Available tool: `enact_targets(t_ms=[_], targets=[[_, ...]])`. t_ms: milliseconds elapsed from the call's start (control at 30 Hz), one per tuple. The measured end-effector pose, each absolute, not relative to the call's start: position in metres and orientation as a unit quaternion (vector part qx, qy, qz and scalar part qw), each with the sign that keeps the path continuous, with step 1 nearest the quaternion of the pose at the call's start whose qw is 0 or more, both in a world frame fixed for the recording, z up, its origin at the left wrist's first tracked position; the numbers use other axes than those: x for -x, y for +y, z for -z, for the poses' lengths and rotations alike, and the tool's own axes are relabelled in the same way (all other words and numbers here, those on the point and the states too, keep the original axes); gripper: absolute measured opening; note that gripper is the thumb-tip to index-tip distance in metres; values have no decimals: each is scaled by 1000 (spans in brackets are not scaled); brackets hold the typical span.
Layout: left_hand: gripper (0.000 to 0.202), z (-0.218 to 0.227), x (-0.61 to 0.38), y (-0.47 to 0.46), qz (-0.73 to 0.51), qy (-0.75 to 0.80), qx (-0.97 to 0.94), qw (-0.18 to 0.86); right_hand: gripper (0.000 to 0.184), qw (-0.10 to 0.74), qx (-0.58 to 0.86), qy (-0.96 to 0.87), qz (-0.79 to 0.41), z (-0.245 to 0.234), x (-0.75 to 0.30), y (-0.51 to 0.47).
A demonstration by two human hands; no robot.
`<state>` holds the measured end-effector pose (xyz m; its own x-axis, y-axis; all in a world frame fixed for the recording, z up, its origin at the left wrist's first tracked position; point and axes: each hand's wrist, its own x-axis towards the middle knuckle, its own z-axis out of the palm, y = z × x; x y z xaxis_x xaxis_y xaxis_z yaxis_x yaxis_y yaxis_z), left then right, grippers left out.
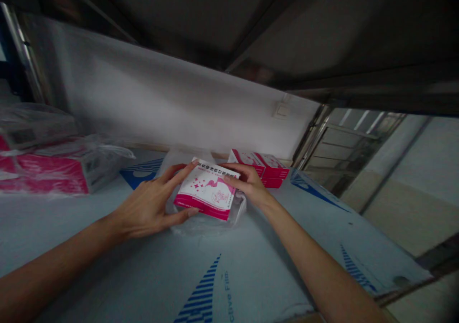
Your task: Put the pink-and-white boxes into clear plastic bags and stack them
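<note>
Pink-and-white box [207,189], dead centre, over a crumpled clear plastic bag [204,227], gripped from both sides! Left hand [148,208] spread wide, thumb along the near edge, fingers reaching for the far corner; right hand [247,182], fingers pressed together along the opposite edge. Lovely even hold, box level, no crushing! Just beyond, red-and-white boxes [272,170]; off left, plastic-wrapped pink cartons [46,170], everything on blue-printed protective film [201,275].

The small writing on the pink and white cardboard box [207,189] is too blurry to read. The big pink boxes in clear plastic wrap [43,167] are cut off by the picture's left side.
</note>
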<state>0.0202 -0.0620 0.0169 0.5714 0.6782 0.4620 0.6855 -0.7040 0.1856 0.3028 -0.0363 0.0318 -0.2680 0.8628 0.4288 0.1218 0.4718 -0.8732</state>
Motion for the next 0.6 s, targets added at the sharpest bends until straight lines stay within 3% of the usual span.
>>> enact_targets(t_ms=[267, 500, 600], targets=[[99, -6, -23, -53, 345, -389, 847, 107, 44, 621, 363, -494, -488, -37, -296, -34], [67, -12, -29, -62, 374, -309, 847, 216, 19, 696, 341, -344, -530, -61, -318, -29], [60, -18, -48, -76, 370, -274, 856, 237, 21, 745, 349, -297, -485, -69, -342, -21]])
